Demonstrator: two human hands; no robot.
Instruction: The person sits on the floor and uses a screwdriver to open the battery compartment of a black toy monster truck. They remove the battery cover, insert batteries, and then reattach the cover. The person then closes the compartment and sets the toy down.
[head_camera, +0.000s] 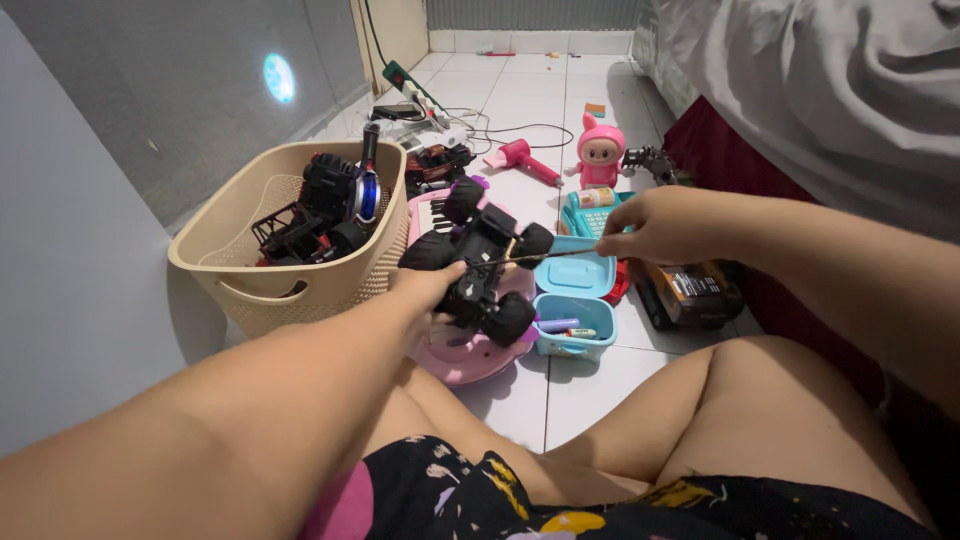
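on the floor: white tiled floor (590, 385), legs folded, toys spread ahead between a grey wall and a bed (830, 90) draped in grey cloth.
left hand (425, 290): clenched around the underside of a black toy truck (480, 270), lifted above a pink toy piano (455, 350); fat black wheels sticking out on every side.
right hand (665, 225): fingers pinched on the far end of a thin black antenna (545, 257), running nearly level from the truck's body to the fingertips.
truck position: in the air, just right of the beige basket (265, 255), over the piano, apart from the floor.
basket contents: another black toy car (320, 215) tilted inside, with a blue-and-silver round piece beside it.
nearby: light blue open box (575, 315) with small bits inside, just right of the piano; teal toy phone (600, 215) behind it; pink doll (600, 150) and pink toy hair dryer (520, 157) farther back; dark boxy toy (690, 290) under the right wrist; power strip and cables by the wall.
risk, antenna: thin and probably springy; likely to bend, kink or snap off at the root if pulled hard or sideways while the other hand holds firm.
risk, grip: one-handed hold from below; could tip and drop onto the piano or blue box if the pull jerks loose.
risk, slip: sudden release could whip back toward the face or knock the phone behind.
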